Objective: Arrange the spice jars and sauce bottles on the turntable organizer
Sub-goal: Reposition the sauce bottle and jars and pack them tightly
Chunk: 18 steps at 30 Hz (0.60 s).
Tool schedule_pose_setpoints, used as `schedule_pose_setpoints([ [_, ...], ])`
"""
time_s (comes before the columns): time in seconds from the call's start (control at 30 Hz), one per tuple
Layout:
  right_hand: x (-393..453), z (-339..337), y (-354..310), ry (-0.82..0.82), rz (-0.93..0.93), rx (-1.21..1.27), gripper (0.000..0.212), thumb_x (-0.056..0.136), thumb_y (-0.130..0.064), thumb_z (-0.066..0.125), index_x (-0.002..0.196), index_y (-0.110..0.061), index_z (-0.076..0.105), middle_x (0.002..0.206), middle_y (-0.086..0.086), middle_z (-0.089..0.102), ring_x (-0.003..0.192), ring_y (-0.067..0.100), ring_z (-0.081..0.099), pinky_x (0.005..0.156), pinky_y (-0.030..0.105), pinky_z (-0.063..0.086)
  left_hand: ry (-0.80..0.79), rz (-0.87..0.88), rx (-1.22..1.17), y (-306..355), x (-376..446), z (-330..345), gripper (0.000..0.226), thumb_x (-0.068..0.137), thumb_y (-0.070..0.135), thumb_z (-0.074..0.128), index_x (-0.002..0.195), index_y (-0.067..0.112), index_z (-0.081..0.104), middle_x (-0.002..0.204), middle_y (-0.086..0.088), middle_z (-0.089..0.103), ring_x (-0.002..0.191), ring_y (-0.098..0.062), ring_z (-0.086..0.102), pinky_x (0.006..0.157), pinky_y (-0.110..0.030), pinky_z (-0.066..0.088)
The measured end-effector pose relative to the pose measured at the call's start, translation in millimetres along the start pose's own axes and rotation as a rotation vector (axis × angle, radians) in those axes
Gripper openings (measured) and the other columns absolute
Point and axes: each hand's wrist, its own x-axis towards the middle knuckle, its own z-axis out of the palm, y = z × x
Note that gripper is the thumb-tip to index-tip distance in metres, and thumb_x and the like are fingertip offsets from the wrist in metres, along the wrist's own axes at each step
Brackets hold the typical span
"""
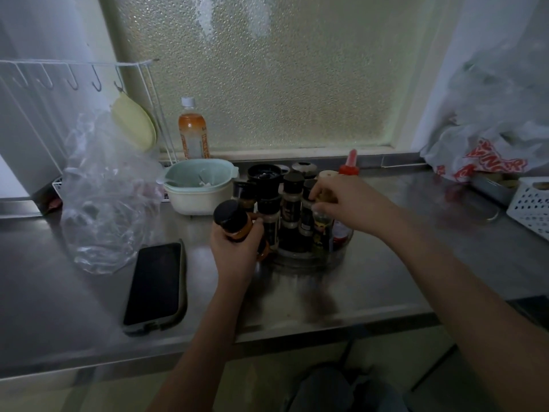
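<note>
Right hand [338,200] hides jar; turntable [312,257] blurred.

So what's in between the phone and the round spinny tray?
In the head view, the left hand sits there, gripping an orange jar with a black lid. Around it, from the phone to the turntable, is bare steel counter.
</note>
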Motion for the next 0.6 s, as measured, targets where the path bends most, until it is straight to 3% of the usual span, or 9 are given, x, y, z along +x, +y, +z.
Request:
schedule_pose_setpoints([
  [0.07, 4.3, 2.4, -6.5, 0.076, -0.036, -0.057, 0.032, 0.086, -0.042, 0.060, 0.109, -0.020, 0.065, 0.109, 0.006, 0.063, 0.108, 0.025, 0.054, 0.105, 0.044, 0.031, -0.011, -0.002, -0.013, 0.1, -0.7, -1.5, 0.009, 0.081, -0.002, 0.065, 0.085, -0.009, 0.062, 0.072, -0.005, 0.066, 0.068, -0.005, 0.065, 0.064, -0.016, 0.050],
  [0.1, 7.0, 5.0, -12.4, 0.117, -0.059, -0.078, 0.035, 0.085, -0.047, 0.059, 0.112, -0.024, 0.064, 0.111, 0.004, 0.064, 0.110, 0.026, 0.052, 0.106, 0.049, 0.028, -0.018, 0.002, -0.022, -0.3, -1.0, -1.9, 0.006, 0.081, -0.001, 0.065, 0.083, -0.007, 0.063, 0.071, -0.002, 0.066, 0.067, -0.004, 0.065, 0.063, -0.015, 0.050],
  [0.2, 17.8, 19.3, -31.8, 0.117, -0.118, -0.057, 0.045, 0.084, -0.046, 0.059, 0.126, -0.034, 0.050, 0.118, 0.003, 0.061, 0.113, 0.025, 0.050, 0.089, 0.042, 0.040, -0.023, 0.014, -0.038, -1.8, -1.4, -3.2, 0.005, 0.080, 0.002, 0.066, 0.077, 0.004, 0.063, 0.064, 0.007, 0.067, 0.065, -0.003, 0.065, 0.061, -0.016, 0.050],
  [0.37, 29.3, 32.1, -38.9, 0.035, -0.144, 0.019, 0.042, 0.082, -0.042, 0.062, 0.120, -0.030, 0.048, 0.114, 0.002, 0.063, 0.103, 0.024, 0.055, 0.088, 0.042, 0.043, -0.053, 0.023, -0.049, -2.4, -2.9, -4.1, 0.016, 0.081, 0.005, 0.065, 0.071, 0.018, 0.065, 0.063, 0.012, 0.070, 0.064, -0.002, 0.066, 0.059, -0.015, 0.050],
  [0.43, 29.3, 29.1, -33.7, 0.069, -0.116, 0.072, 0.041, 0.076, -0.046, 0.065, 0.112, -0.033, 0.050, 0.097, -0.004, 0.061, 0.094, 0.022, 0.057, 0.076, 0.037, 0.046, -0.063, 0.027, -0.035, -2.5, -3.7, -4.4, 0.005, 0.076, 0.015, 0.068, 0.073, 0.013, 0.065, 0.064, 0.007, 0.070, 0.066, -0.007, 0.067, 0.061, -0.019, 0.052],
  [0.47, 29.7, 27.4, -28.6, 0.115, -0.097, 0.066, 0.040, 0.074, -0.047, 0.064, 0.110, -0.035, 0.050, 0.093, -0.006, 0.059, 0.092, 0.021, 0.057, 0.072, 0.035, 0.045, -0.060, 0.028, -0.014, -1.9, -3.9, -3.9, 0.014, 0.073, 0.021, 0.068, 0.076, 0.007, 0.065, 0.067, 0.003, 0.070, 0.068, -0.010, 0.068, 0.063, -0.022, 0.054],
  [0.53, 31.2, 23.8, -15.6, 0.204, -0.068, 0.016, 0.040, 0.073, -0.047, 0.064, 0.109, -0.038, 0.051, 0.099, -0.002, 0.062, 0.097, 0.022, 0.055, 0.073, 0.035, 0.042, -0.055, 0.029, 0.031, -1.1, -4.9, -2.1, 0.035, 0.070, 0.026, 0.068, 0.088, -0.003, 0.065, 0.077, -0.009, 0.071, 0.075, -0.016, 0.069, 0.070, -0.030, 0.056],
  [0.6, 31.4, 23.2, -5.7, 0.202, -0.064, 0.022, 0.039, 0.076, -0.043, 0.067, 0.111, -0.038, 0.052, 0.109, 0.001, 0.062, 0.101, 0.022, 0.053, 0.075, 0.035, 0.040, -0.069, 0.046, 0.040, 1.8, -6.9, -0.8, 0.041, 0.069, 0.027, 0.068, 0.095, -0.005, 0.065, 0.082, -0.008, 0.071, 0.078, -0.012, 0.069, 0.075, -0.032, 0.056],
])
